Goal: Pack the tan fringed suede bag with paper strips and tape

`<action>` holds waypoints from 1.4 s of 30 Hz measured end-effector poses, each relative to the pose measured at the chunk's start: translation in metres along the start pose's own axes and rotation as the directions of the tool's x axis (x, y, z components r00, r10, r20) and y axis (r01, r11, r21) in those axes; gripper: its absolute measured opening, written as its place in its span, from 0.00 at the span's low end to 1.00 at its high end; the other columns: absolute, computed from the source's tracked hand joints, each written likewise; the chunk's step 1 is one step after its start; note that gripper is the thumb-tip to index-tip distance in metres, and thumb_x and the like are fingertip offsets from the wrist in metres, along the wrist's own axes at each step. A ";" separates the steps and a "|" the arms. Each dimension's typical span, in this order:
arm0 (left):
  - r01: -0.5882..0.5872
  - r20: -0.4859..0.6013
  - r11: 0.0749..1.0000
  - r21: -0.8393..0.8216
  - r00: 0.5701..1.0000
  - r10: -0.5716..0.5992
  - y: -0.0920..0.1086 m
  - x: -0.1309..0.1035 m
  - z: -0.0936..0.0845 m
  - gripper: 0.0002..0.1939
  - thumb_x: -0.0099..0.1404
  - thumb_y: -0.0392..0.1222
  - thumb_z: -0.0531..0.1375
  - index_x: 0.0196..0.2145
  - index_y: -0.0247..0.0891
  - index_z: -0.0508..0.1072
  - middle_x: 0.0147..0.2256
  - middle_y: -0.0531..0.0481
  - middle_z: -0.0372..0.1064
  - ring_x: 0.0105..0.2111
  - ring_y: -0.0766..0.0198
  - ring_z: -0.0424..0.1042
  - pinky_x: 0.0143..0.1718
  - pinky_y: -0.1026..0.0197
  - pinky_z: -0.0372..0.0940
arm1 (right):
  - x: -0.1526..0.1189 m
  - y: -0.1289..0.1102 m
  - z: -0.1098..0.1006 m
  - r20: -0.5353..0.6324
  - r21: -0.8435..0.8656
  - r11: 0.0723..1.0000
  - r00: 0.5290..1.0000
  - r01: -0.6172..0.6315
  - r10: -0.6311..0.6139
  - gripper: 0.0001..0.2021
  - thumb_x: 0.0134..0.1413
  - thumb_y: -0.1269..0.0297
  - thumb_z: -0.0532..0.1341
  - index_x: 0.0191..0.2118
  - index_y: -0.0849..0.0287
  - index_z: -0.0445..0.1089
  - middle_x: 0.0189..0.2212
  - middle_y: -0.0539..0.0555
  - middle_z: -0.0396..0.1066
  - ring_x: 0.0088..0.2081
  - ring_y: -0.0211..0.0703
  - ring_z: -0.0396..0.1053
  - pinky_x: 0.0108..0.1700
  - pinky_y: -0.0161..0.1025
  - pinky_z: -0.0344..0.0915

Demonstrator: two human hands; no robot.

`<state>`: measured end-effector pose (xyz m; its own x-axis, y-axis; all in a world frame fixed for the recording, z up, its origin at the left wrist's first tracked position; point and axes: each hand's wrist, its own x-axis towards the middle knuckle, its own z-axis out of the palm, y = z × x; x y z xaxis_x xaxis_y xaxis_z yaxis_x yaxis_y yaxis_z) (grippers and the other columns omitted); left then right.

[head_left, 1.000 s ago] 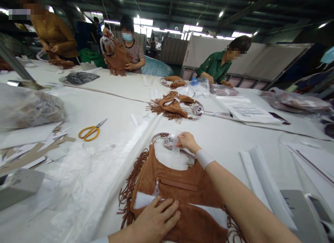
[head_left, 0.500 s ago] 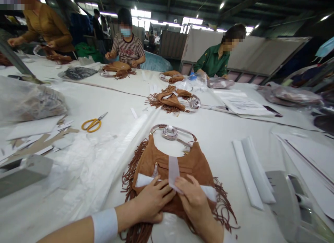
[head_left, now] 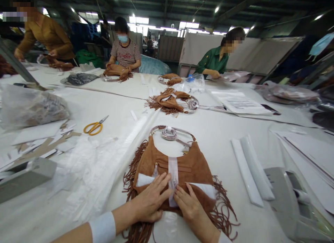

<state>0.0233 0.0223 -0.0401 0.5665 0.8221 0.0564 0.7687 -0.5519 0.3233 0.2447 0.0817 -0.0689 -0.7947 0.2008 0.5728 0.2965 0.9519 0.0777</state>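
A brown suede-like handbag (head_left: 180, 163) with long fringe on both sides lies on the white table in front of me. Down its middle runs a pale translucent strip (head_left: 173, 166), and white padding (head_left: 144, 179) shows across the front. My left hand (head_left: 153, 194) lies on the bag left of the strip, fingers stretched out, the tips at the strip's edge. On the right, my right hand (head_left: 189, 204) rests with fingers extended, its fingertips touching the strip's right edge. The bag's wrapped handle (head_left: 169, 132) is coiled at the top.
Yellow-handled scissors (head_left: 95, 126) lie to the left, near paper scraps (head_left: 47, 145) and a tape dispenser (head_left: 28, 177). Two white padded strips (head_left: 252, 170) and another dispenser (head_left: 294, 201) are at right. Another fringed bag (head_left: 171, 100) lies ahead. Co-workers stand across the table.
The strip's lower end now lies flat down the bag's front, over the padding. My left hand has shifted slightly up; my right hand has flattened and moved slightly down.
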 end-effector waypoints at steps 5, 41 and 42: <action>-0.084 0.086 0.993 0.088 0.993 0.076 0.004 0.001 -0.001 0.48 0.49 0.32 0.55 0.66 0.35 0.39 0.68 0.41 0.29 0.67 0.44 0.27 0.63 0.31 0.36 | 0.004 -0.003 -0.007 0.060 -0.005 1.000 0.998 -0.002 0.002 0.16 0.62 0.77 0.47 0.48 0.68 0.69 0.45 0.65 0.75 0.52 0.54 0.69 0.53 0.63 0.67; -0.142 0.124 0.985 0.098 0.984 0.130 0.002 -0.003 0.020 0.37 0.62 0.30 0.48 0.67 0.34 0.40 0.67 0.41 0.39 0.67 0.52 0.36 0.64 0.34 0.33 | 0.110 0.049 0.038 0.370 0.017 0.797 0.744 -0.604 0.556 0.27 0.68 0.57 0.38 0.67 0.64 0.41 0.66 0.61 0.49 0.67 0.51 0.44 0.63 0.59 0.46; -0.132 0.112 0.985 0.107 0.986 0.120 0.005 -0.004 0.019 0.38 0.61 0.30 0.48 0.67 0.34 0.41 0.67 0.41 0.41 0.67 0.51 0.36 0.64 0.34 0.33 | 0.097 0.038 0.027 0.352 0.008 0.821 0.770 -0.571 0.532 0.27 0.68 0.58 0.38 0.68 0.64 0.39 0.67 0.60 0.47 0.67 0.51 0.41 0.64 0.60 0.45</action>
<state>0.0306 0.0139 -0.0562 0.6841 0.7293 -0.0115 0.7147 -0.6672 0.2100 0.1642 0.1433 -0.0327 -0.6404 0.7427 0.1955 0.6931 0.6685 -0.2696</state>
